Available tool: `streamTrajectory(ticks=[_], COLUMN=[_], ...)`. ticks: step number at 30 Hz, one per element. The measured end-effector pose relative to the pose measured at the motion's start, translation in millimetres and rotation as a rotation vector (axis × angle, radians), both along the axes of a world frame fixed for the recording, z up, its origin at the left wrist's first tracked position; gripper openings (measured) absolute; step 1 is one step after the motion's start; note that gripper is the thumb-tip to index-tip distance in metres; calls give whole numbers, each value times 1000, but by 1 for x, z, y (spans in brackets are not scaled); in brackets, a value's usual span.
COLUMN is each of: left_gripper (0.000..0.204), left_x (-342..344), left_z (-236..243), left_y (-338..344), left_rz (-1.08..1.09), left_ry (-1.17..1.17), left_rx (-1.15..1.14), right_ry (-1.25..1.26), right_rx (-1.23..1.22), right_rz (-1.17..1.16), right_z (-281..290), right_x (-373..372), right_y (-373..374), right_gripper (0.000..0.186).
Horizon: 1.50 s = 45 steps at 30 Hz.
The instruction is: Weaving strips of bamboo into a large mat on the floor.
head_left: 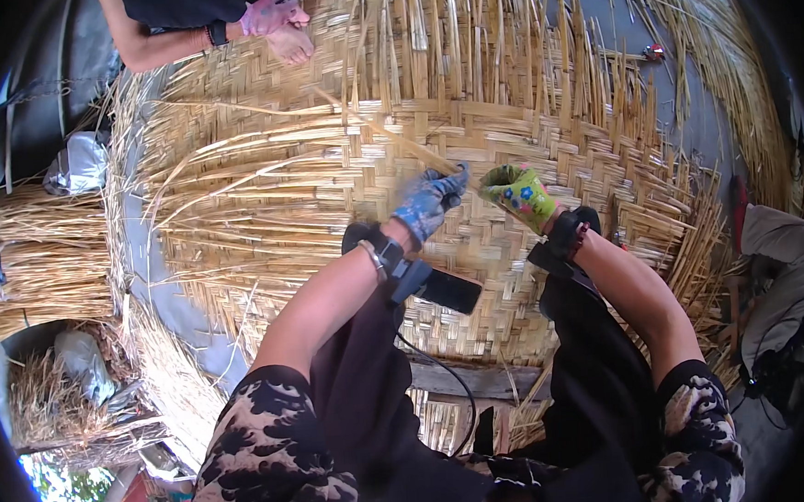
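Note:
A large mat of woven straw-coloured strips spreads beneath my hands, its loose strip ends sticking out at the far and left sides. My left hand, in a blue-grey patterned glove, is closed around one flat strip. That strip slants from the fingers toward the far left, over the weave. Just to the right, my right hand wears a green flowered glove. Its fingers are curled, and whatever lies inside them is hidden. A small gap separates the two hands, both low over the middle of the mat.
Across the mat at the far left, another person's pink-gloved hand is beside a bare foot. Tied straw bundles lie at the left, more straw at the far right. A black rectangular device sits near my left wrist.

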<state>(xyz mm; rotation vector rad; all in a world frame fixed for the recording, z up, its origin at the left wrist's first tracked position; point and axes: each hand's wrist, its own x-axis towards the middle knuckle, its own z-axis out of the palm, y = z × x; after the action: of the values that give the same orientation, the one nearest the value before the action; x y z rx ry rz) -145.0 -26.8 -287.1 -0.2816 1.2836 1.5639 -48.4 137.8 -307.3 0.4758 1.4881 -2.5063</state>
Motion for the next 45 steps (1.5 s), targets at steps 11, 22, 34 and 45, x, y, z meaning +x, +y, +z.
streamTrajectory(ticks=[11, 22, 34, 45], left_gripper=[24, 16, 54, 32], left_x=[-32, -84, -120, -140], left_z=[1, 22, -3, -58], left_y=[-7, -9, 16, 95], left_rz=[257, 124, -783, -321], left_ry=[-36, 704, 831, 786], left_rx=[-42, -412, -1231, -510], right_ry=[37, -296, -227, -161], right_rx=[-82, 181, 907, 1141], right_rz=[198, 395, 368, 235], right_z=[-5, 91, 30, 17], right_x=[2, 41, 122, 145], right_y=[-6, 55, 116, 93], right_gripper=[27, 20, 15, 7])
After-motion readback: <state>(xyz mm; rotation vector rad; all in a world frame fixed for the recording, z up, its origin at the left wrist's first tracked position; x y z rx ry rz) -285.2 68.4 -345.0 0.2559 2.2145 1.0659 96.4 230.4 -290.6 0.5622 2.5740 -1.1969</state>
